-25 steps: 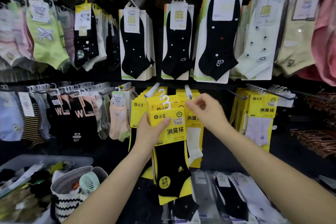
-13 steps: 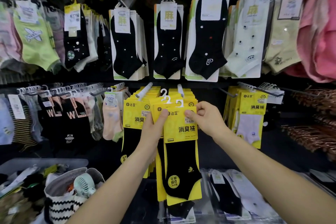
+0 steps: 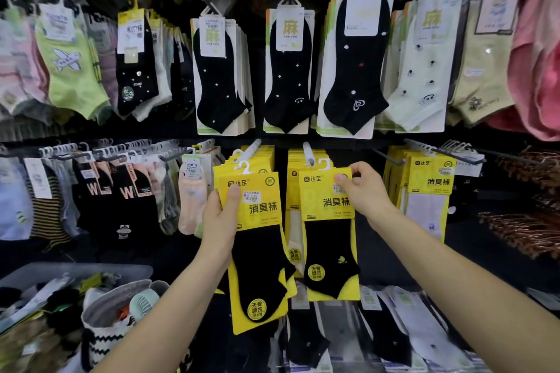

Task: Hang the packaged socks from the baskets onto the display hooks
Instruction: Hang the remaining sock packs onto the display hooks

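My left hand grips a stack of yellow-carded black sock packs by its left edge, below the left white display hook. My right hand pinches the top right corner of a single yellow pack with a black sock. That pack's white hanger sits at the tip of the right white display hook. Behind both packs, more yellow packs hang on the two hooks.
Black, white and pastel sock packs fill the upper row and both sides. A grey basket of loose socks and a striped bag sit at lower left. More packs lie in trays at the bottom. Bare copper hangers jut out at right.
My right hand took one pack off the stack and moved it right, up to the right hook. The left hand kept the remaining packs and stayed on the left.
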